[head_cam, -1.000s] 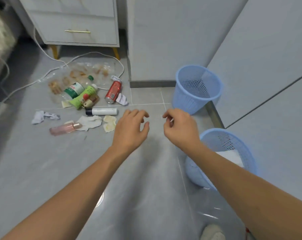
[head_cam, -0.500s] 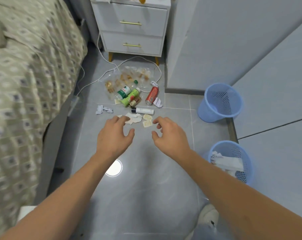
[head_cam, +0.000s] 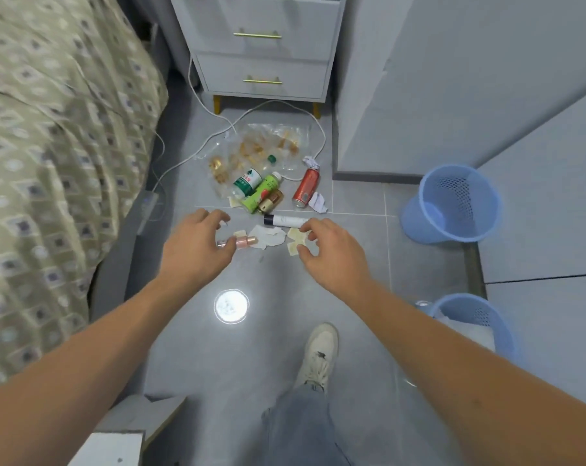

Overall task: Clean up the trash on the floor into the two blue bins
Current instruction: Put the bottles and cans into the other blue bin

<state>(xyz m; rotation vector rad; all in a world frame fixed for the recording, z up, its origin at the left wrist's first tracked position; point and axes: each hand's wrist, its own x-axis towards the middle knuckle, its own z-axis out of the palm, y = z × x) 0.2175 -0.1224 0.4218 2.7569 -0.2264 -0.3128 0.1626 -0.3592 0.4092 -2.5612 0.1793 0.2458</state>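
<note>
A white shoe [head_cam: 320, 353] is planted on the grey floor [head_cam: 217, 364]. On the right, the near blue bin [head_cam: 500, 327] holds something white. Both arms reach out over the litter: the left hand [head_cam: 197, 250] and right hand [head_cam: 332, 255] hover with fingers loosely spread, gripping nothing. Just beyond them lie a pink bottle [head_cam: 246, 242], crumpled paper [head_cam: 268, 235] and a white tube [head_cam: 286, 220]. Further on sit a green bottle [head_cam: 261, 193], a red can [head_cam: 305, 187] and a clear plastic bag [head_cam: 261, 146]. The far blue bin [head_cam: 453, 206] stands right of the pile, before the nightstand [head_cam: 261, 45].
</note>
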